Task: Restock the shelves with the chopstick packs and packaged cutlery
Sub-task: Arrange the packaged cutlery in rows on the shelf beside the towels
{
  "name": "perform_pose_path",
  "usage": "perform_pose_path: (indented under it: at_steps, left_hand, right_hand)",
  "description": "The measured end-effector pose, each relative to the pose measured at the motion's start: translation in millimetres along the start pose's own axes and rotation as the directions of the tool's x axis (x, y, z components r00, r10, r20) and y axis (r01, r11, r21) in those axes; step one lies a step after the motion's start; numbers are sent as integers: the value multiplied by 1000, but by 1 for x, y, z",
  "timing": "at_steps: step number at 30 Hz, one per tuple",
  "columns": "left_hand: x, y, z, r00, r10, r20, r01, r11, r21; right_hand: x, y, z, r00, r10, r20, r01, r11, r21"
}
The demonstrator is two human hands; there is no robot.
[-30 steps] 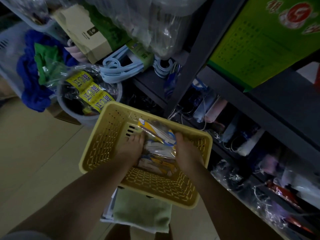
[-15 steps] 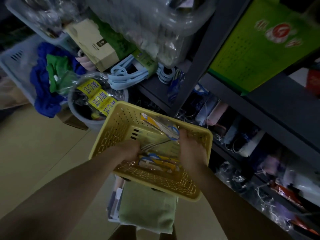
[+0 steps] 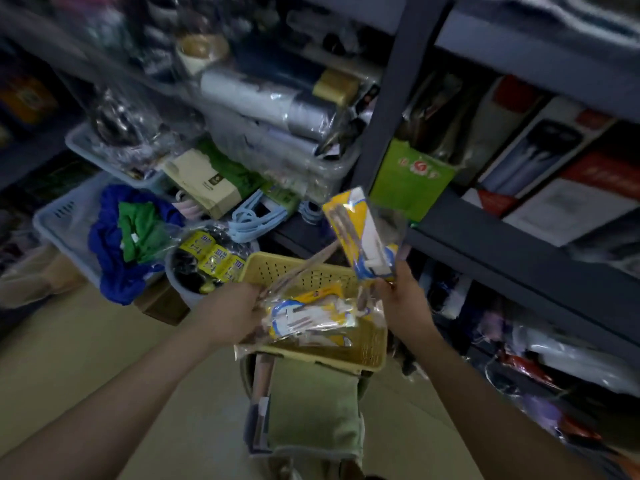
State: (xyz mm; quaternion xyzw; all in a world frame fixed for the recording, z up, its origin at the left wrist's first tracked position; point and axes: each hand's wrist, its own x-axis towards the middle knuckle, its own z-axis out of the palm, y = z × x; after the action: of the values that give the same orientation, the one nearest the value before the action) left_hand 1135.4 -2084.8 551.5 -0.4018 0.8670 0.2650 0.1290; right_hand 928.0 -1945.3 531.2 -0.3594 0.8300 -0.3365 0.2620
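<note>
A yellow perforated basket [image 3: 375, 344] sits low in the middle on a green-cushioned stool. My left hand [image 3: 232, 315] grips a bundle of clear-wrapped chopstick packs and yellow-and-white cutlery packs [image 3: 308, 315] over the basket. My right hand [image 3: 401, 296] pinches the lower end of one yellow-and-white cutlery pack [image 3: 363, 233] and holds it upright above the basket's far right corner, in front of the dark shelf post. The grey shelving [image 3: 519, 251] runs along the right.
Left of the post lie a clear tub, blue hangers [image 3: 252, 216], a tan box [image 3: 204, 181], a grey bucket with yellow packets [image 3: 211, 258] and a pale crate with blue and green cloth [image 3: 128, 237]. A green pack [image 3: 408, 178] and boxed goods fill the right shelves. Beige floor spreads left.
Both hands have lifted out of the basket. The right hand has raised one cutlery pack upright toward the shelf; the left has gathered a bundle of packs. The view has tilted up.
</note>
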Motion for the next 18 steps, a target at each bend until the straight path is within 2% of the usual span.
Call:
perform_pose_path:
  at_steps: [5,10,15,18]
  left_hand:
    - [-47,24,-38,978,44,-203,-113,931,-346]
    - [-63,77,-72,928,66,-367,-293,738,-609]
    - [-61,141,-90,881,80,-465,-428,553,-715]
    - [-62,196,-98,850,142,-507,-513,439,-737]
  right_hand:
    - [-30,-15,-45,991,-25,-130,46,985,166]
    - [-59,-52,-100,968,-110,-226,173,944,283]
    - [-77,-77,-176,896,-149,-418,323,864,387]
    - [-80,-74,-226,858,-101,-504,365,811,458]
